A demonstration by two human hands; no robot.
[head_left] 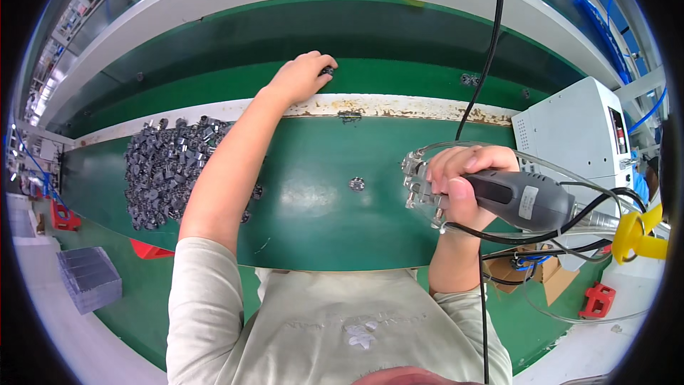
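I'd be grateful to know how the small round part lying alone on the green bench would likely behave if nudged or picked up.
The small round part looks metallic and stiff, so probably heavy for its size. It lies flat on the green bench, so it would more likely slide than roll. Being tiny, it may need a fingertip pinch.

L arm stretched fwd, left hand fingers curled; right hand fisted, elbow bent

**Green counter and what lies on it**

We see a green counter with a worn white strip running across its far side. On our left lies a heap of small dark metal parts, a few strays beside it. One small round part lies alone near the middle. A white box-shaped machine stands at the right end.
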